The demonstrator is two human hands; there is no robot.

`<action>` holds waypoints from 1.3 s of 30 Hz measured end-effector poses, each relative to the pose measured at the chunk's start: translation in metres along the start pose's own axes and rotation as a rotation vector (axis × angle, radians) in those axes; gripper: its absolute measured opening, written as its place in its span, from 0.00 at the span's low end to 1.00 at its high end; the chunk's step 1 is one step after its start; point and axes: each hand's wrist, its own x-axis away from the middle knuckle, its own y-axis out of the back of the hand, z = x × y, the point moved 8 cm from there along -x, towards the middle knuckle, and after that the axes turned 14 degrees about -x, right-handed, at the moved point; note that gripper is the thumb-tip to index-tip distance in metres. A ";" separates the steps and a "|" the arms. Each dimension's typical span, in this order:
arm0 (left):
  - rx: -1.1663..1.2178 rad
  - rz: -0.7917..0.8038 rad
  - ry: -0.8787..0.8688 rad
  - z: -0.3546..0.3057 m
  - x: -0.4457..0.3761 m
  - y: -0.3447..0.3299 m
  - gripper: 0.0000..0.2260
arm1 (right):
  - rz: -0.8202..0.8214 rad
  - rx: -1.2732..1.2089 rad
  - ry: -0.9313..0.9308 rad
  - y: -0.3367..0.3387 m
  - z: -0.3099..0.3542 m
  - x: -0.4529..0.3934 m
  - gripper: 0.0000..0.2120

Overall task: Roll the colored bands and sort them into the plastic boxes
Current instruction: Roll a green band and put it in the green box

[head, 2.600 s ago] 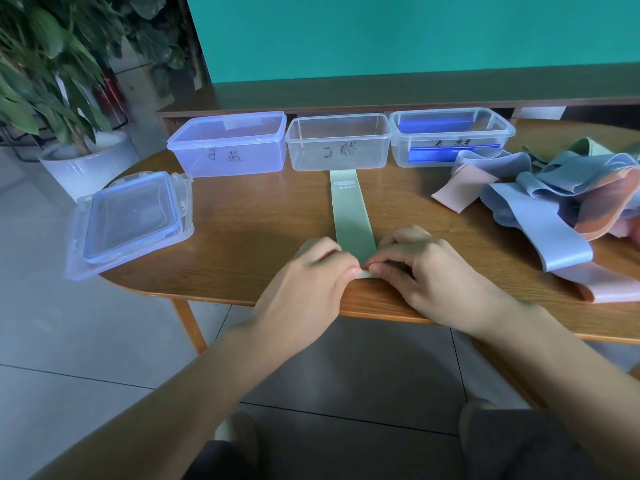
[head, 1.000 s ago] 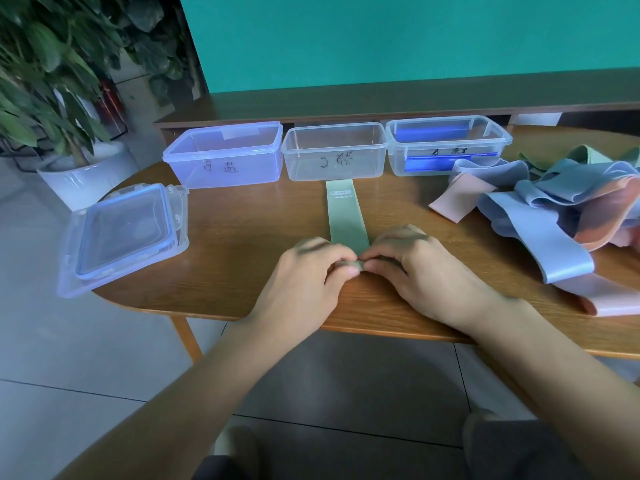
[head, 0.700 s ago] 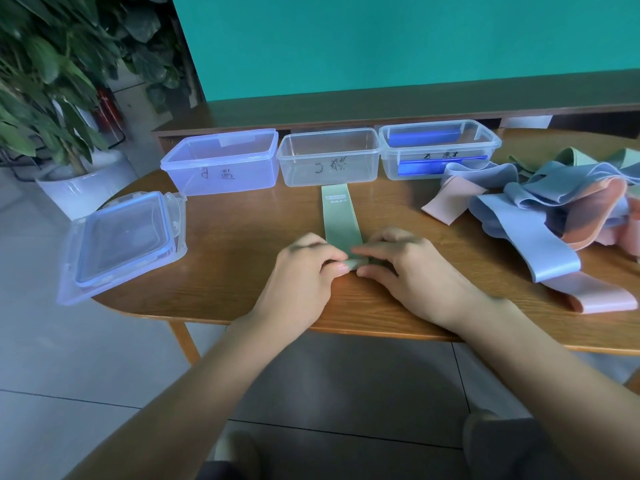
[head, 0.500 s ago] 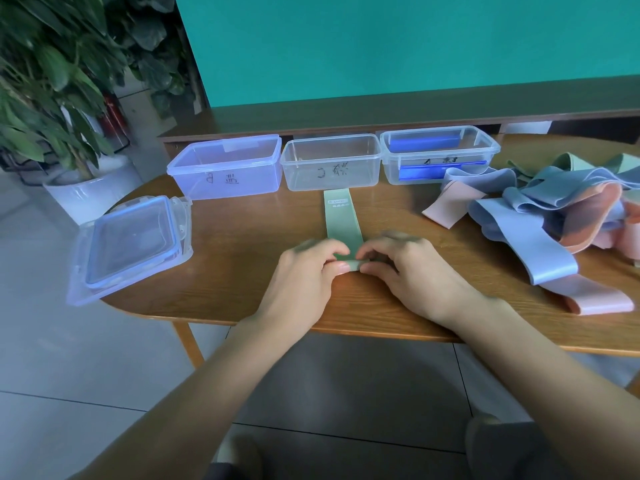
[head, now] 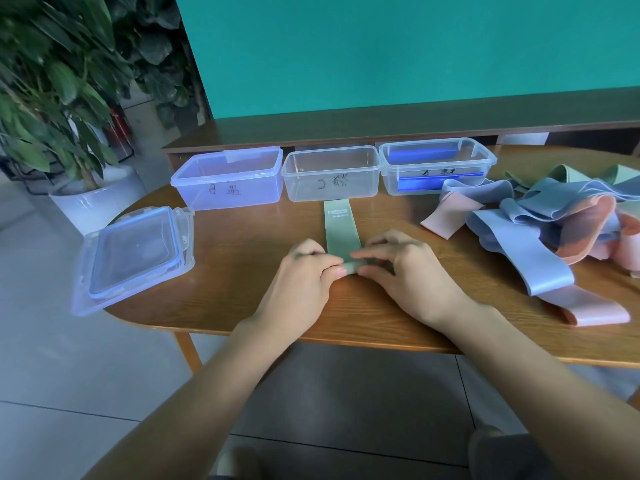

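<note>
- Pale green flat elastic band [head: 341, 227]: lies on the oval wooden table [head: 242, 258], running from the middle box toward you; its near end is rolled.
- Your left hand [head: 304, 275]: fingers curled, pinching the roll's left end.
- Your right hand [head: 405, 268]: fingers curled, pinching the roll's right end.
- Three clear plastic boxes, far side: left, blue-tinted [head: 228, 178]; middle, colourless [head: 330, 173]; right, with blue strips inside [head: 436, 164].
- Clear plastic lid with blue seal [head: 133, 254]: left edge of table.
- Heap of blue, pink and green bands [head: 554, 230]: right.
</note>
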 end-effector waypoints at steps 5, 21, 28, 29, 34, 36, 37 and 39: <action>0.026 0.011 -0.004 0.006 -0.008 -0.004 0.08 | 0.024 0.001 0.030 -0.004 -0.003 -0.011 0.07; 0.035 0.039 -0.018 0.010 -0.024 -0.008 0.08 | 0.034 0.052 0.041 -0.006 -0.023 -0.031 0.08; 0.030 -0.078 0.004 0.012 -0.025 -0.004 0.08 | 0.141 0.196 0.013 -0.012 -0.028 -0.038 0.13; 0.031 -0.076 -0.001 0.012 -0.025 -0.004 0.08 | 0.147 0.207 0.015 -0.011 -0.028 -0.039 0.14; 0.024 -0.021 0.014 0.013 -0.028 -0.009 0.09 | 0.100 0.216 0.042 -0.011 -0.024 -0.037 0.15; 0.030 -0.026 0.011 0.014 -0.031 -0.010 0.08 | 0.025 0.207 0.098 -0.008 -0.020 -0.034 0.13; 0.029 -0.032 0.008 0.013 -0.032 -0.010 0.08 | -0.006 0.205 0.125 -0.007 -0.018 -0.033 0.13; 0.028 -0.043 -0.002 0.014 -0.034 -0.010 0.07 | -0.028 0.192 0.147 -0.007 -0.017 -0.035 0.11</action>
